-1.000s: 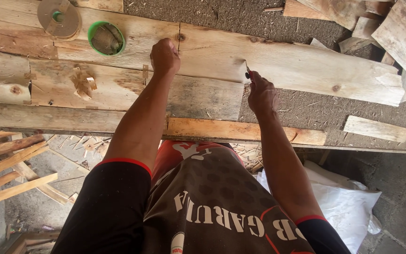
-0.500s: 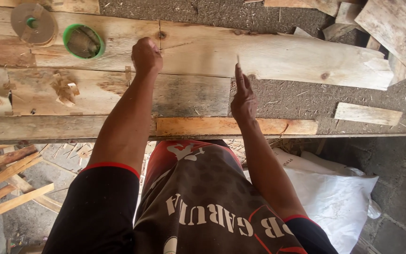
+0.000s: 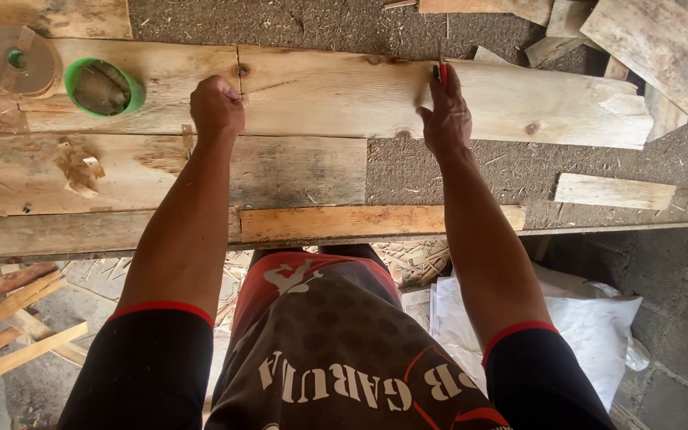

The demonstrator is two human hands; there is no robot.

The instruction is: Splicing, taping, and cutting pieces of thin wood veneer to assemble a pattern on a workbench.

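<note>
Now both hands rest farther apart on the pale plank [image 3: 344,91].
Your left hand [image 3: 216,107] is fisted — your right hand [image 3: 446,115] pinches a red pencil [image 3: 442,73]; green cup [image 3: 103,86] lies leftward.

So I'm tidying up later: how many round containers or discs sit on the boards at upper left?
2. A green-rimmed round tub sits on the long pale plank, and a brown round disc lies just left of it near the frame edge. More may lie out of view.

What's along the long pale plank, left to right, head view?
Round wooden disc → green-rimmed bowl → left hand, fist on the plank → right hand holding a red pencil → small offcut, just below the plank's right end.
</note>
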